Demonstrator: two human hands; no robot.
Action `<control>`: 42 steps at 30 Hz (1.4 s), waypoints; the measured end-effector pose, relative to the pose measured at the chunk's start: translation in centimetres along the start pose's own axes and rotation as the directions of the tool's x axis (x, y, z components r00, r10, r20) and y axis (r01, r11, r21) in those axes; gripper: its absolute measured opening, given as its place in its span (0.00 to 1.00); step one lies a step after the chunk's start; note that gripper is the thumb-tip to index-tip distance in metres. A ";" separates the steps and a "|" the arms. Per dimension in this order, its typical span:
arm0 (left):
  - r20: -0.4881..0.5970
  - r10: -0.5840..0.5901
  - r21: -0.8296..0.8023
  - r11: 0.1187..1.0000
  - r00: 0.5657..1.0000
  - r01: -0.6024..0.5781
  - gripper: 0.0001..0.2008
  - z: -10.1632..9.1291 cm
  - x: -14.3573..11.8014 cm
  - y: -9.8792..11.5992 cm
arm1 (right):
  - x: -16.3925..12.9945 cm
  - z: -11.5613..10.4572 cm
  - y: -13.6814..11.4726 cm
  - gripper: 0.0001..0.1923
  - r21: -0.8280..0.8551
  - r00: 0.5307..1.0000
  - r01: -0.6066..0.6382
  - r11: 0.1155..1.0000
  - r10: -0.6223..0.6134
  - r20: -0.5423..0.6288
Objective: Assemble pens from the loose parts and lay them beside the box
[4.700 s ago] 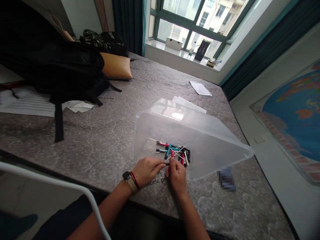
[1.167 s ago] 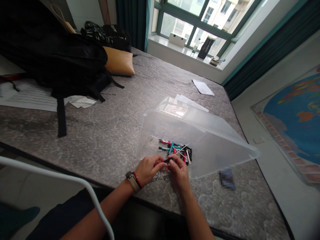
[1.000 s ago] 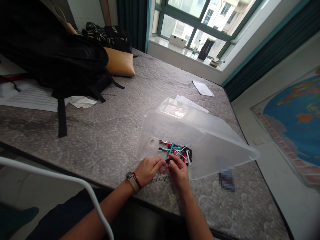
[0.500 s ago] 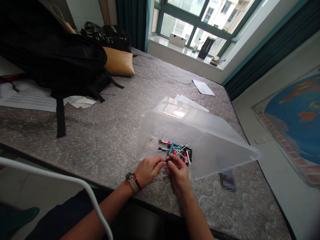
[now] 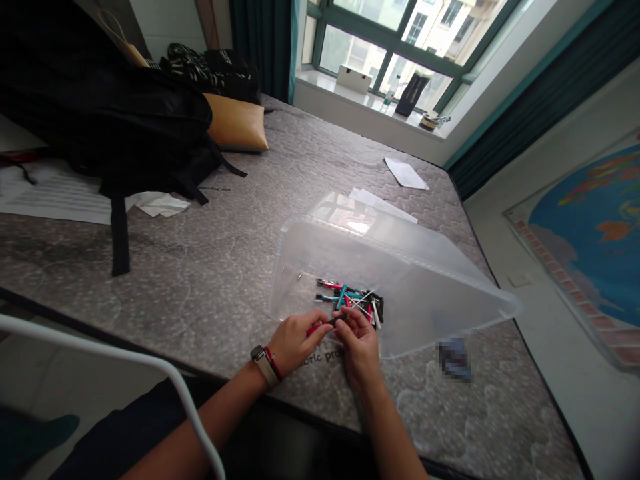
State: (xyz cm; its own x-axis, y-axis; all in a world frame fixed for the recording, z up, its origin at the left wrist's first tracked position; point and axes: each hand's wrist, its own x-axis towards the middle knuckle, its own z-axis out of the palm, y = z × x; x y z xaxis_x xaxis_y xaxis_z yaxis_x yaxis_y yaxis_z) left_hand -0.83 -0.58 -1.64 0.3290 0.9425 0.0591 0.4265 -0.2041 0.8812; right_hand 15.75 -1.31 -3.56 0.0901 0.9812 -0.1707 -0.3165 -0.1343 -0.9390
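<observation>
Both hands meet at the near rim of a clear plastic tub (image 5: 430,267) that sits on a grey quilted mattress (image 5: 225,267). My left hand (image 5: 296,341), with a watch and a red band at the wrist, pinches a red pen part. My right hand (image 5: 359,345) pinches a thin black pen piece (image 5: 336,321) whose tip points at the left fingers. Just beyond the fingers, inside the tub, lies a pile of several red, teal, black and white pens and pen parts (image 5: 353,301).
A black backpack (image 5: 100,127) with a hanging strap lies at the far left beside a tan cushion (image 5: 235,130). Printed sheets (image 5: 55,200) and loose papers (image 5: 405,175) lie on the mattress. A white tube rail (image 5: 125,360) crosses the near left. A world map (image 5: 590,227) covers the floor at right.
The hands have stayed at the tub's near rim, working the black piece and red part together with small finger shifts. The view drifted slightly. The pile has not moved.
</observation>
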 end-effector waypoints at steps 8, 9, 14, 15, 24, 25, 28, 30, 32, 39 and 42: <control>-0.020 -0.010 0.044 0.999 1.000 0.010 0.13 -0.1 0.0 0.3 | 0.0 -0.2 -0.7 0.18 0.122 1.000 0.001 0.993 0.000 -0.004; -0.025 -0.011 0.052 0.999 1.000 0.013 0.12 0.0 0.0 0.2 | 0.0 -0.2 -0.7 0.18 0.122 1.000 -0.005 0.993 0.006 -0.002; -0.021 -0.011 0.060 0.998 1.000 0.013 0.12 0.1 -0.1 0.1 | 0.2 -0.3 -0.7 0.17 0.121 1.000 0.005 0.993 -0.003 -0.015; -0.022 -0.012 0.060 0.998 1.000 0.013 0.12 0.0 -0.1 0.1 | 0.3 -0.5 -0.8 0.17 0.123 0.999 0.012 0.992 -0.008 -0.032; -0.030 -0.025 0.055 0.998 0.999 0.026 0.12 -0.1 -0.1 0.4 | 0.9 -1.4 -2.1 0.17 0.154 0.986 0.059 0.986 -0.034 -0.161; -0.032 -0.026 0.048 0.998 0.999 0.027 0.11 -0.1 -0.1 0.4 | 1.0 -1.4 -2.1 0.17 0.158 0.984 0.063 0.985 -0.036 -0.172; -0.040 -0.025 0.018 1.000 0.999 0.026 0.12 -0.2 -0.2 0.6 | 1.0 -1.5 -2.1 0.16 0.157 0.975 0.079 0.984 -0.044 -0.216; -0.050 -0.027 -0.009 1.000 0.998 0.027 0.12 -0.2 -0.2 0.6 | 1.1 -1.4 -1.9 0.16 0.136 0.968 0.090 0.987 -0.054 -0.244; -0.066 -0.034 -0.043 0.999 0.997 0.031 0.12 -0.3 -0.2 0.5 | 1.0 -1.3 -1.7 0.16 0.060 0.970 0.084 0.995 -0.068 -0.232; -0.186 -0.118 -0.248 0.966 0.975 0.070 0.12 -0.4 0.1 0.0 | 0.1 -0.5 -1.0 0.15 -0.287 0.998 0.008 0.958 0.010 0.060; -0.226 -0.150 -0.317 0.946 0.963 0.073 0.12 -0.4 0.3 -0.2 | 0.0 -0.3 -1.1 0.14 -0.248 0.997 0.030 0.968 -0.012 0.073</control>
State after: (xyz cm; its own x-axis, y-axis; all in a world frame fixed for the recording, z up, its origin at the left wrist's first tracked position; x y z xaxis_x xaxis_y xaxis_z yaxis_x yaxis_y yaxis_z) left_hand -1.19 -0.15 -1.57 0.0626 0.9976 0.0307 0.1598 -0.0404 0.9863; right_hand 16.42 -1.17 -2.62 0.0245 0.9903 -0.1366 -0.0696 -0.1347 -0.9884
